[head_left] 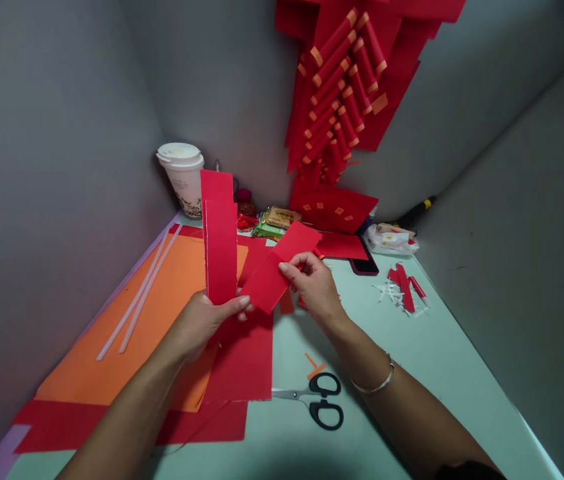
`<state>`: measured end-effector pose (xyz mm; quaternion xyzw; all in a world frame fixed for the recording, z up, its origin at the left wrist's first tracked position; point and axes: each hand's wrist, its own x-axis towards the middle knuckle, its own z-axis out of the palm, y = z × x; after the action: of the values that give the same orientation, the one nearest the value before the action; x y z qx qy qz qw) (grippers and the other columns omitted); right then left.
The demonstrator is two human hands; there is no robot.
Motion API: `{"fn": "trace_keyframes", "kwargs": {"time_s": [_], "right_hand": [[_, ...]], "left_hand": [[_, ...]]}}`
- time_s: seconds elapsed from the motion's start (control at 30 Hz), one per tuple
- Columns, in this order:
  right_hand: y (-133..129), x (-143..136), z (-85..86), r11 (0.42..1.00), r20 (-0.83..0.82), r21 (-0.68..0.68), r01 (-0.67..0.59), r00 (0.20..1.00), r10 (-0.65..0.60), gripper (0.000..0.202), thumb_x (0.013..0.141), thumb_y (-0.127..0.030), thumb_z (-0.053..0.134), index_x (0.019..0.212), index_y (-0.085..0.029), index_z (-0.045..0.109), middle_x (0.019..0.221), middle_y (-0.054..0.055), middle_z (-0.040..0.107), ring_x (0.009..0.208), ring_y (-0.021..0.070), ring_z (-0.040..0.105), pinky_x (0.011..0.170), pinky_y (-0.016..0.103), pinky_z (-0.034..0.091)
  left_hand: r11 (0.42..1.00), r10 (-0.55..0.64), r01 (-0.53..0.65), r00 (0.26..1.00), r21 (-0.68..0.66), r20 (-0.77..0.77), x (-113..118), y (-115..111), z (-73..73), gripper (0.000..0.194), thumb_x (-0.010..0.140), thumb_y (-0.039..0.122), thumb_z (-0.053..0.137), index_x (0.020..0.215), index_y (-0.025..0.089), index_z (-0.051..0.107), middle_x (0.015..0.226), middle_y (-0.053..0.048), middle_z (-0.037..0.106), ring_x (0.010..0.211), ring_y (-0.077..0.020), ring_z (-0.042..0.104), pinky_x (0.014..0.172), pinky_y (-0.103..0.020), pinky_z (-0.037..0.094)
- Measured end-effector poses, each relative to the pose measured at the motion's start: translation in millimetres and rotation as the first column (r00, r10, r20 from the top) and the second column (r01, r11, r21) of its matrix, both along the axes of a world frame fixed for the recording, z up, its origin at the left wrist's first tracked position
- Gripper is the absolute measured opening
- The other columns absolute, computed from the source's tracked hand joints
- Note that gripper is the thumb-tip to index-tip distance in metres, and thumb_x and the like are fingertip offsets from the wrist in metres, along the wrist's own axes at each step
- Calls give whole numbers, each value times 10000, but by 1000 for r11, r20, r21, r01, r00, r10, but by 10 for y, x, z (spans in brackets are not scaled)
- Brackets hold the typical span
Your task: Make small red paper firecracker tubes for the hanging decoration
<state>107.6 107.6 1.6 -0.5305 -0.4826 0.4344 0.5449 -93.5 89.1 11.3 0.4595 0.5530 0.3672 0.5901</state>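
My left hand (207,320) is closed on a few upright red paper strips (220,253), stacked slightly out of line. Between the thumb and fingers of my right hand (315,283) is a shorter red paper piece (273,277), tilted up to the right. Its lower left corner comes close to my left thumb; whether they touch I cannot tell. Both hands are held above large red sheets (247,373) and an orange sheet (162,293). Black-handled scissors (307,395) lie on the pale green table below my right hand, beside small orange paper scraps (315,367).
Two thin pale strips (137,293) lie on the orange sheet. A lidded paper cup (182,180) stands at the back left. Red paper firecrackers (345,87) hang on the back wall. A phone (365,263), a tissue pack (392,239) and paper scraps (402,290) are on the right.
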Motion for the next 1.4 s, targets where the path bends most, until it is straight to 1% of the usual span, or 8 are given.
{"fn": "trace_keyframes", "kwargs": {"time_s": [0.1, 0.37, 0.6, 0.7, 0.87, 1.03, 1.27, 1.4], "right_hand": [[-25, -50, -47, 1000, 6, 4, 2, 1000, -2, 247, 766, -418, 705, 772, -219, 558, 612, -58, 511, 537, 119, 448, 505, 241, 351], [-31, -76, -79, 999, -15, 27, -19, 1000, 19, 270, 753, -426, 717, 796, -219, 549, 648, -60, 503, 546, 110, 428, 514, 233, 354], [-42, -70, -76, 990, -246, 87, 108, 966, -84, 494, 752, -402, 718, 1134, -271, 432, 944, -11, 559, 660, 115, 586, 566, 240, 471], [-62, -77, -89, 997, -288, 26, 68, 956, -58, 483, 793, -459, 673, 1155, -257, 424, 878, -15, 594, 645, 127, 619, 528, 233, 464], [-126, -162, -113, 976, -180, -112, -186, 970, 164, 360, 781, -534, 657, 868, -205, 540, 664, -26, 597, 552, 133, 598, 450, 221, 393], [-154, -206, -123, 987, -83, -121, -104, 992, 94, 322, 764, -476, 703, 707, -196, 554, 525, -40, 578, 454, 107, 490, 454, 232, 357], [-104, 321, -46, 988, -74, -135, 80, 993, -91, 355, 736, -504, 744, 745, -186, 588, 521, -33, 608, 421, 98, 471, 434, 224, 353], [-257, 715, -149, 961, -98, -169, 219, 966, -237, 386, 709, -510, 788, 767, -177, 602, 524, -33, 619, 443, 84, 490, 455, 200, 384]], "left_hand": [[1000, 7, -7, 1000, -16, -9, 4, -6, 9, 242, 666, 361, 835, 568, 164, 734, 579, -80, 706, 486, -159, 587, 438, -235, 428], [997, 42, -37, 995, -65, 88, 5, -11, -4, 240, 631, 353, 858, 666, 143, 747, 632, -82, 723, 555, -175, 641, 519, -255, 510], [989, 135, -123, 978, -85, 156, -7, 25, 20, 217, 623, 328, 840, 645, 137, 739, 590, -65, 697, 517, -154, 624, 461, -227, 489], [986, 157, -147, 974, -74, 164, -9, 29, 23, 187, 625, 301, 838, 636, 141, 741, 592, -56, 697, 539, -148, 630, 489, -220, 504], [985, 163, -152, 976, -86, 147, 10, 14, 35, 173, 629, 280, 844, 654, 140, 746, 592, -64, 708, 516, -155, 623, 447, -221, 484], [983, 162, -147, 975, -107, 154, 23, 17, 15, 184, 612, 265, 861, 658, 136, 739, 589, -74, 704, 509, -166, 620, 424, -227, 472], [962, 269, -273, 922, -24, 277, -104, 92, 35, 217, 678, 326, 820, 777, 154, 734, 656, -4, 667, 559, -98, 579, 537, -189, 520], [935, 329, -353, 876, 5, 352, -217, 122, 115, 233, 656, 327, 807, 768, 149, 707, 641, 13, 627, 558, -94, 550, 538, -190, 517]]}}
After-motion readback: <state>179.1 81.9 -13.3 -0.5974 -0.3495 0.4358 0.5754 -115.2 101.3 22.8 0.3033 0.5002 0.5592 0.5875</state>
